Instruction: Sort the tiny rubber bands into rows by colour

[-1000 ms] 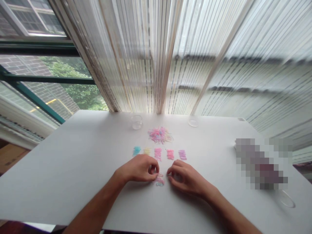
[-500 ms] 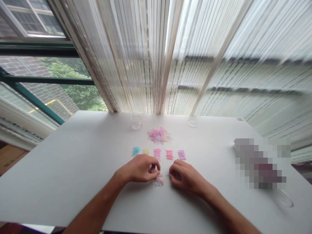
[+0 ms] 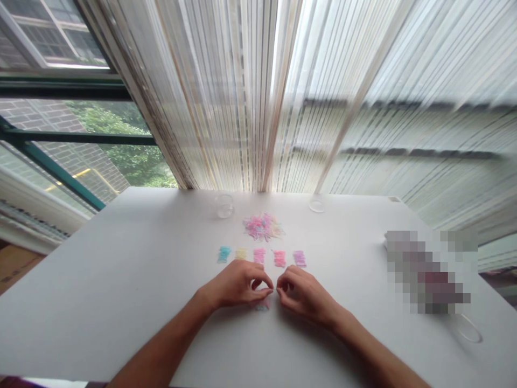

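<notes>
My left hand (image 3: 247,284) has its thumb and forefinger pinched together above a small cluster of mixed pastel strips (image 3: 262,307). Facing it, my right hand (image 3: 299,291) is also closed in a pinch, its fingertips almost meeting the left ones. Whatever sits between the fingertips is too small to make out. Just beyond the hands runs a row of sorted bunches of thin strips: blue (image 3: 224,254), yellow (image 3: 241,253), pink (image 3: 259,255), coral pink (image 3: 279,258) and purple (image 3: 299,258). The left hand partly covers the nearer cluster.
A loose multicoloured pile of strips (image 3: 263,226) lies behind the row on the white table (image 3: 121,302). Farther back stand a clear round container (image 3: 224,208) and a clear round lid (image 3: 317,206). A blurred-out object (image 3: 424,272) with a loop lies at the right.
My left hand has moved right, off the near cluster and toward my right hand. My right hand has shifted slightly left, so the two pinches now nearly touch.
</notes>
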Available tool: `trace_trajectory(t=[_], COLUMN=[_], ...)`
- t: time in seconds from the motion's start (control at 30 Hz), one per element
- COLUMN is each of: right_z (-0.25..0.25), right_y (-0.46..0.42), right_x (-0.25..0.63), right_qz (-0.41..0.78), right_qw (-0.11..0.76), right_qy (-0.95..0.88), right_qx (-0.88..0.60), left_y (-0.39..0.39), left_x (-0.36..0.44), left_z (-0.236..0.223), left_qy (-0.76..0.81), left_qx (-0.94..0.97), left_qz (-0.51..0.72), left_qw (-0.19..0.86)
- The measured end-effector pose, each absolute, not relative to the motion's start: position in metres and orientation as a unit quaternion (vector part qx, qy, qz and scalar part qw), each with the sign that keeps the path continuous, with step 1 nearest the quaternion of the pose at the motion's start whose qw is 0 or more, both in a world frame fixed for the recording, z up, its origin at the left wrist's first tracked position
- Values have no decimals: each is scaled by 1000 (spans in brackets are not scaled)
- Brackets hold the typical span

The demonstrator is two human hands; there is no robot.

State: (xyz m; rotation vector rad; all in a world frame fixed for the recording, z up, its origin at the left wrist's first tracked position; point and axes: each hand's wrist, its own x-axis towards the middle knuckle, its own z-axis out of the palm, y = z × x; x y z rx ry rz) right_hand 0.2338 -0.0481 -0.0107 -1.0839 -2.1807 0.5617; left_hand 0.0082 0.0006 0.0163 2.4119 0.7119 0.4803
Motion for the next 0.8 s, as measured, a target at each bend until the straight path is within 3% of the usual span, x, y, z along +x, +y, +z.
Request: trace_trajectory(t=[0.8], right_z=[-13], right_y=[-46], right_x=[234], right_qz=[186], right_qw=[361], right_qy=[-816], right_qx=[-410], left_y=[-2], left_x=[14], left_z=[12], left_qy=[287], left_qx=[894], left_qz=[227], left_qw=[259])
